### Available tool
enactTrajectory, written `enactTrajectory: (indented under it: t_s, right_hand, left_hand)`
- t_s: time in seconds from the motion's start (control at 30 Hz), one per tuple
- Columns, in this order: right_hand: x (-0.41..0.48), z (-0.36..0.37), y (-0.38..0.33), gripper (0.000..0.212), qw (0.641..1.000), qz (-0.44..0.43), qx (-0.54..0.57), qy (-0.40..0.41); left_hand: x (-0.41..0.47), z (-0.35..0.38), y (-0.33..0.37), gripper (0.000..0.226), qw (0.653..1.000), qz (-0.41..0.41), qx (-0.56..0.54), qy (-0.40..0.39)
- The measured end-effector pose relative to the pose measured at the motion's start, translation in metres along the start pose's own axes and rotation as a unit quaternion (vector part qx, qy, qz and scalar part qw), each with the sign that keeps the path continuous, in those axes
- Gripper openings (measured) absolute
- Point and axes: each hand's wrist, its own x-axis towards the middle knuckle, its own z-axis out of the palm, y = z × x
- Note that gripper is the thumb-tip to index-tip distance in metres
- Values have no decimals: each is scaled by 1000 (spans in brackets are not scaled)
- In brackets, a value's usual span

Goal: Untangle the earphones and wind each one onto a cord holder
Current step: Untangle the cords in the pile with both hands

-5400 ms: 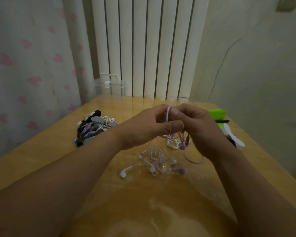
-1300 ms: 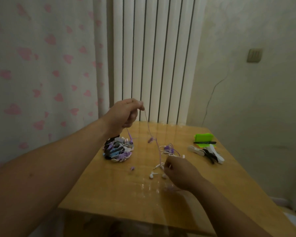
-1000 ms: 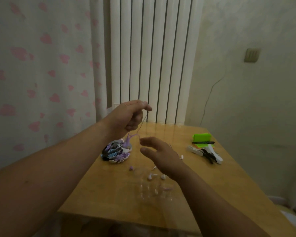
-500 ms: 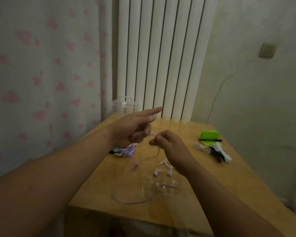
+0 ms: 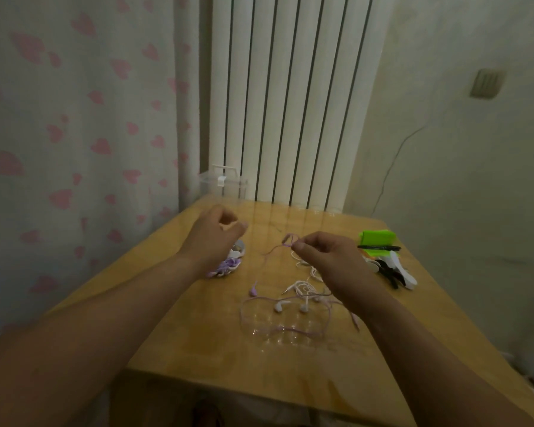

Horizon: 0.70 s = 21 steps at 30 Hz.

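My right hand (image 5: pixel 327 257) pinches the purple earphone cord (image 5: pixel 270 251) near one end, held above the wooden table (image 5: pixel 198 349). The rest of that cord hangs down and lies in a wide loop (image 5: pixel 253 322), with a purple earbud (image 5: pixel 254 291) on the table. White earphones (image 5: pixel 299 295) lie in a loose tangle under my right hand. My left hand (image 5: pixel 211 238) hovers to the left with curled fingers apart and nothing in it. Behind it sits a pile of wound earphones (image 5: pixel 228 263), partly hidden.
Black and white cord holders (image 5: pixel 392 269) lie at the right side of the table. A green object with a black pen (image 5: pixel 378 241) on it sits behind them. A clear plastic box (image 5: pixel 222 184) stands at the far left corner by the radiator.
My left hand has let go of the purple cord and moved away to the left. My right hand keeps hold of it, and the cord has dropped into a loop on the table.
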Motion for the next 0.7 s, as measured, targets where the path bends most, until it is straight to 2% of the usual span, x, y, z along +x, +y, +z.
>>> enactTrajectory:
  t_s: [0.07,0.13,0.2,0.23,0.3,0.4,0.5,0.63,0.7]
  right_hand:
    - [2,3,-3,10,1000,-8,-15,7]
    - [4,4,-6,11,999,-20,-40,15]
    - [5,6,-7,11,996,-30,-76,39]
    - [5,7,-8,10,994,-32,-89,56]
    - [4,10,-9,7,991,-40,-95,86]
    - [3,13,-5,6,991,-50,-51,113]
    - [1,13,-3,7,994,-38,0,104]
    - [2,5,3,10,994,-6,6,107]
    - [2,0,8,11,995,12,7,103]
  left_hand:
    - [-11,8,15,22,996,66,-17,-60]
    - [-23,16,34,32,986,101,-12,-128]
    - [-31,23,45,48,986,105,25,-128]
    - [-33,27,47,52,988,97,36,-115]
    - [-35,32,49,47,992,53,23,-112]
    - [-36,36,46,27,981,-18,-98,-165]
    - [-36,36,41,20,968,-49,-166,-184]
    - [-35,34,37,20,960,-95,-230,-126]
    - [-36,33,34,22,942,-115,-277,-149]
